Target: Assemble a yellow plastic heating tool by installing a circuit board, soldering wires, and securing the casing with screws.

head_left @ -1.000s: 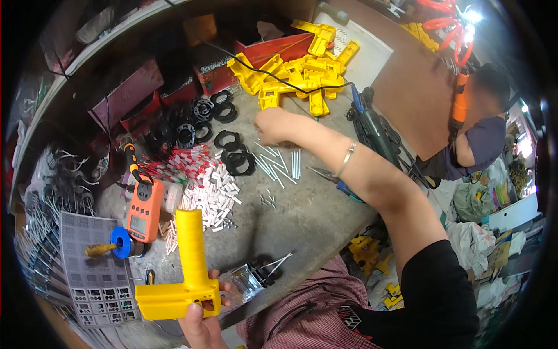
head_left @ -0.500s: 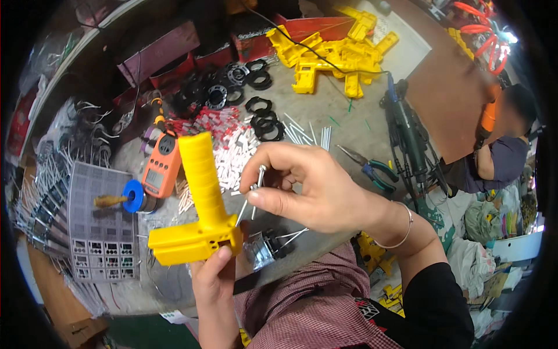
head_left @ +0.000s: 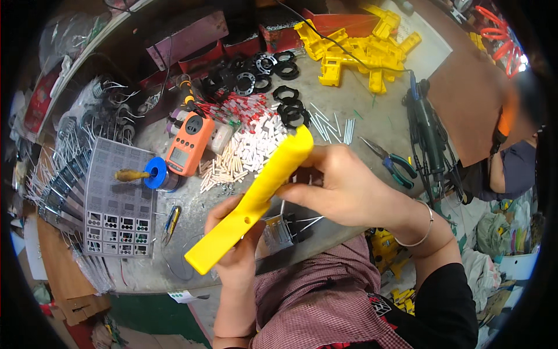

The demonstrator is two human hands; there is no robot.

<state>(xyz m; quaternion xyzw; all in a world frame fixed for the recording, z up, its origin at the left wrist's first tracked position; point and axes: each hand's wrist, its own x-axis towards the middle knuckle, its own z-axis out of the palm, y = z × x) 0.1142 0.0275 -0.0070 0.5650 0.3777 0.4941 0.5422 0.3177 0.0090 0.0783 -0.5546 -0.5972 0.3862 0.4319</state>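
One yellow plastic tool shell (head_left: 256, 192) is up over the grey bench (head_left: 354, 96), your left hand (head_left: 235, 256) curled round its lower part, likely to keep it steady, while your right hand (head_left: 349, 189) sits half-closed by the handle (head_left: 288, 154), what it grips hidden.

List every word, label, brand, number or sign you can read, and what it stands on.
None reads clearly enough to quote.
Meter: screen and small markings, too small and blurred.
Printed sheet: small print around pictures, too small.
Card: green marks, too small.
Shirt: pale emblem, no readable words.
Yellow casing: no text visible.
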